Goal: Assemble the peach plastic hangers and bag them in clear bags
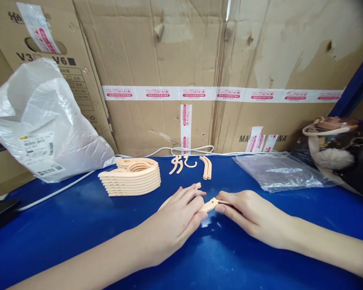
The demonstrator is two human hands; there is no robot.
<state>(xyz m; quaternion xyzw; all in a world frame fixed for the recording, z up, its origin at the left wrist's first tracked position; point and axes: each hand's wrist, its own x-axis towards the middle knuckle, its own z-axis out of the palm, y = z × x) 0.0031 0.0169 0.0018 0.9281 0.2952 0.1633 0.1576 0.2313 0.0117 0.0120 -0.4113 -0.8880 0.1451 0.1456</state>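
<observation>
My left hand (181,215) is closed around a peach plastic hanger arm (209,205), whose end with a small hole sticks out past the fingers. Under the same hand, another peach piece (198,185) shows its tip beyond the knuckles. My right hand (251,215) pinches a thin peach hanger part (225,202) against that holed end; most of it is hidden by the fingers. Farther back lie a few loose hanger hooks (191,164) and two short curved hanger arms (206,168). A neat stack of folded hangers (130,180) stands to the left.
A large white plastic bag (48,121) leans at the back left. A clear plastic bag (275,171) lies at the right, beside a dark handbag (351,161). Cardboard (157,125) walls the back of the blue table (78,241); a white cable (57,191) runs along it.
</observation>
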